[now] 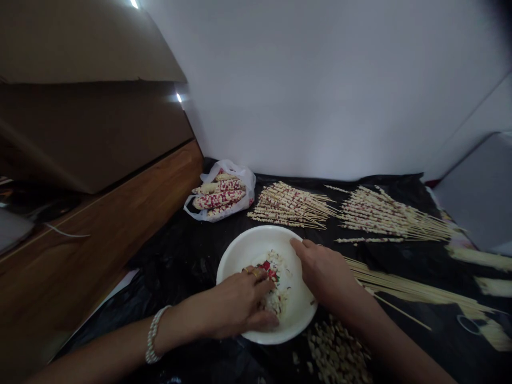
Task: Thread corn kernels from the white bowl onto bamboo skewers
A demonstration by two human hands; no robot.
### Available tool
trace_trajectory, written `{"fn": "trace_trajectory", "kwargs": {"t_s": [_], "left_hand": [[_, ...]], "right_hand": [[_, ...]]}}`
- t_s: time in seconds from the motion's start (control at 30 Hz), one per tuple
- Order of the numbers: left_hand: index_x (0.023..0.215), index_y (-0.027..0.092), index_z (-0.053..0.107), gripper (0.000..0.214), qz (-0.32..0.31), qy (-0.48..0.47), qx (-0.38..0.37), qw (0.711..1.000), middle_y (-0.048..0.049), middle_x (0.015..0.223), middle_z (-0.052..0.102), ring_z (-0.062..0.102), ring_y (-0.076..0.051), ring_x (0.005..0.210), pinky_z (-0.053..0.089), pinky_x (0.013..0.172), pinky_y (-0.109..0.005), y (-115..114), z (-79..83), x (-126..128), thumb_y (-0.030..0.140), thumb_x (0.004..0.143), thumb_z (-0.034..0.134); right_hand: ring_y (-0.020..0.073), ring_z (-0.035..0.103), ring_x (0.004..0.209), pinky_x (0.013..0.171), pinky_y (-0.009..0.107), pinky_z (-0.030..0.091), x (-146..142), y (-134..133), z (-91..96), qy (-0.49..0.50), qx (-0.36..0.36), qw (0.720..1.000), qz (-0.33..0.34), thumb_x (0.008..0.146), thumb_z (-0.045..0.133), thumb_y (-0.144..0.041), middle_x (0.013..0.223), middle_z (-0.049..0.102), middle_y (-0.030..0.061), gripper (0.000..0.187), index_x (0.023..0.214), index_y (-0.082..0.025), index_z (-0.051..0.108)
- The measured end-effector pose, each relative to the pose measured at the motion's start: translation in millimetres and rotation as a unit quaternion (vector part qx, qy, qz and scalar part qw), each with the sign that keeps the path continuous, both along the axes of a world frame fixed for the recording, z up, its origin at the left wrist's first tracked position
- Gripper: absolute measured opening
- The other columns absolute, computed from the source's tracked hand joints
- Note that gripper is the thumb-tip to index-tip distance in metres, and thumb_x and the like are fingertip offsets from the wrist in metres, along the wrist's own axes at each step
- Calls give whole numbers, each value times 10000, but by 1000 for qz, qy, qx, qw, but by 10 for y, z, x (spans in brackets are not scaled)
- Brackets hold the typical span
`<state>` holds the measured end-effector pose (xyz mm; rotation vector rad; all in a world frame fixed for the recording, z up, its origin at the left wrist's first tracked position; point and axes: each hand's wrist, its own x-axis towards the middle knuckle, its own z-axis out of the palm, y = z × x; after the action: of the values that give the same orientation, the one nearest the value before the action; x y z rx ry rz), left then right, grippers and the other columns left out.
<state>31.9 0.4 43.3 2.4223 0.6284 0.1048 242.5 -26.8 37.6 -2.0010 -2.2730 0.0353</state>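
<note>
A white bowl (232, 256) holds pale corn kernels (278, 301) and a red floral print shows on its floor. My left hand (244, 301), with rings and a beaded bracelet, reaches into the bowl over the kernels. Its fingers are apart and partly curved, and the fingertips touch or hover at the kernels; whether any are pinched is hidden. At the right side of the bowl, my right hand (326, 266) grips the rim, with the fingers over the edge and part of the grip out of sight.
Behind the bowl, a plastic bag (250, 181) holds red-and-white corn cobs (220, 200). Two piles of kernel-threaded skewers (288, 205) lie to its right. Bare sticks (400, 282) and loose kernels (338, 352) rest on black plastic sheeting (172, 261). A white wall (320, 96) stands behind.
</note>
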Motion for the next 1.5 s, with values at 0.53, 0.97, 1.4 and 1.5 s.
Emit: {"fn": "trace_trajectory", "kwargs": {"t_s": [0.53, 0.97, 1.4, 1.5], "left_hand": [[913, 158, 596, 468, -51, 91, 82, 991, -117, 834, 635, 583, -234, 689, 383, 587, -342, -303, -130, 37, 573, 868, 385], [562, 195, 409, 423, 268, -210, -589, 733, 69, 495, 341, 171, -63, 412, 169, 414, -241, 285, -44, 266, 479, 863, 499], [864, 134, 651, 170, 339, -342, -678, 555, -65, 844, 687, 654, -151, 836, 473, 862, -281, 369, -111, 366, 14, 782, 563], [888, 152, 661, 215, 340, -352, -660, 571, -70, 922, 698, 650, -157, 926, 481, 881, -282, 356, -78, 348, 0, 787, 546]], "right_hand": [[139, 560, 594, 479, 294, 148, 8, 15, -62, 3, -4, 1000, 12, 779, 372, -46, 830, 634, 56, 350, 1035, -178, 571], [149, 581, 607, 473, 290, 153, -8, 31, 49, 9, -19, 1000, -12, 821, 370, -80, 826, 645, 46, 333, 1064, -200, 563], [160, 602, 700, 499, 282, 221, 18, -5, 182, 54, 0, 998, -18, 901, 362, -171, 848, 645, 35, 265, 1076, -222, 554], [165, 599, 708, 512, 278, 241, 10, -3, 149, 71, 0, 997, -1, 892, 357, -162, 844, 645, 39, 300, 1091, -224, 573]]}}
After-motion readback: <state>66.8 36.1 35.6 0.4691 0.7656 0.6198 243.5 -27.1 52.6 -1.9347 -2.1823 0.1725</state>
